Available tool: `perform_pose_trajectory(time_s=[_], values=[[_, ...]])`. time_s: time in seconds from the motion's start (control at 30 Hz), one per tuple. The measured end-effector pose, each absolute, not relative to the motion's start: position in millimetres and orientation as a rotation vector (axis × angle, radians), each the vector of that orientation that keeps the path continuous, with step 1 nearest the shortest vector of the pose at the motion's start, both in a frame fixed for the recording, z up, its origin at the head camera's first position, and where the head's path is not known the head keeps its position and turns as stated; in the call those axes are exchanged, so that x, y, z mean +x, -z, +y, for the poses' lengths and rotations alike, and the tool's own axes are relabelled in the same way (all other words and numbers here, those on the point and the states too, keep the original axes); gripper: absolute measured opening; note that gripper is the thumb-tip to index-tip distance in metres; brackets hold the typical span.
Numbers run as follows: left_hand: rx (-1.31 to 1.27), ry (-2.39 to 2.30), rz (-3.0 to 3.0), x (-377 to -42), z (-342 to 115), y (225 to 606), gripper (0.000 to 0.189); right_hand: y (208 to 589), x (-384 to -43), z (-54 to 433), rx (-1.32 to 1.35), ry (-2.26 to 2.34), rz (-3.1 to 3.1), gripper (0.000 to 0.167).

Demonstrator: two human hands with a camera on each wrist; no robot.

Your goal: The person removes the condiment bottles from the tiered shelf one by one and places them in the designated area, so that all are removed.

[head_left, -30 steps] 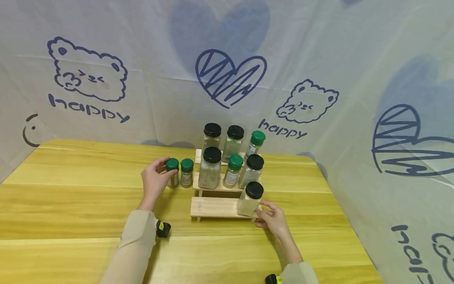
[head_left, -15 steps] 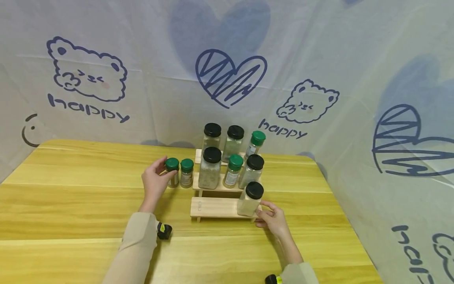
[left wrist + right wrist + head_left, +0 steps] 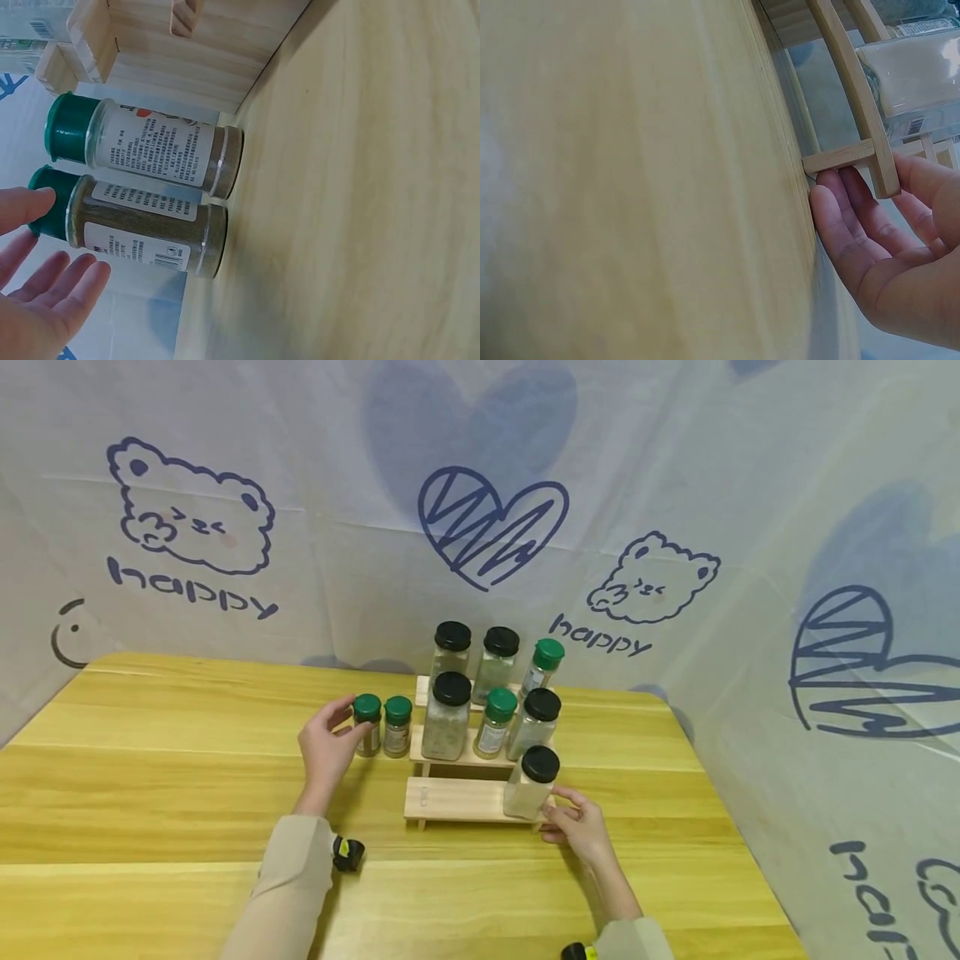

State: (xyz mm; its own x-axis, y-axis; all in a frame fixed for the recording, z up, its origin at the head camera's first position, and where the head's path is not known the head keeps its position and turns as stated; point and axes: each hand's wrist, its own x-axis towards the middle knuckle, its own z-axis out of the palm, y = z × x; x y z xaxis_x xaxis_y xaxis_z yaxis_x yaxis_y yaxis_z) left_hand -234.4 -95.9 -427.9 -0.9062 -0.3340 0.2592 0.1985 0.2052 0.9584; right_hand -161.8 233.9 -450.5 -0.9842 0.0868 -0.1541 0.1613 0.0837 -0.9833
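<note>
Two small green-capped spice jars stand on the table left of a three-step wooden rack [image 3: 450,800]. My left hand [image 3: 326,747] is beside the left jar [image 3: 367,725]. In the left wrist view that jar [image 3: 142,229] shows the thumb near its cap, and the fingers [image 3: 67,285] are straight and clear of the glass. The second jar [image 3: 397,727] [image 3: 150,146] stands untouched by the rack [image 3: 187,45]. My right hand [image 3: 573,822] rests its fingers [image 3: 840,225] against the lower right end of the rack [image 3: 855,82], beside a black-capped jar [image 3: 531,783] on the lowest step.
Several more jars with black or green caps fill the middle step [image 3: 495,722] and top step [image 3: 498,653]. The wooden table [image 3: 150,793] is backed by a printed curtain [image 3: 480,527] that also closes in the right side. The left part of the lowest step is bare.
My left hand's fingers have loosened and come off the left green-capped jar, which stays in place. The right hand has not moved.
</note>
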Motion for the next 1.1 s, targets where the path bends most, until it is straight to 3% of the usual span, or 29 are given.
perform_pose_trajectory(time_s=[0.73,1.1], values=[[0.232,1.645,-2.030,-209.9,-85.9,423.5,0.023,450.1,-160.8,233.8,0.251,2.070,2.294,0.035],[0.132,1.646,-1.998,-199.3,-73.8,417.4,0.014,449.6,-159.9,234.5,0.249,2.059,2.288,0.036]])
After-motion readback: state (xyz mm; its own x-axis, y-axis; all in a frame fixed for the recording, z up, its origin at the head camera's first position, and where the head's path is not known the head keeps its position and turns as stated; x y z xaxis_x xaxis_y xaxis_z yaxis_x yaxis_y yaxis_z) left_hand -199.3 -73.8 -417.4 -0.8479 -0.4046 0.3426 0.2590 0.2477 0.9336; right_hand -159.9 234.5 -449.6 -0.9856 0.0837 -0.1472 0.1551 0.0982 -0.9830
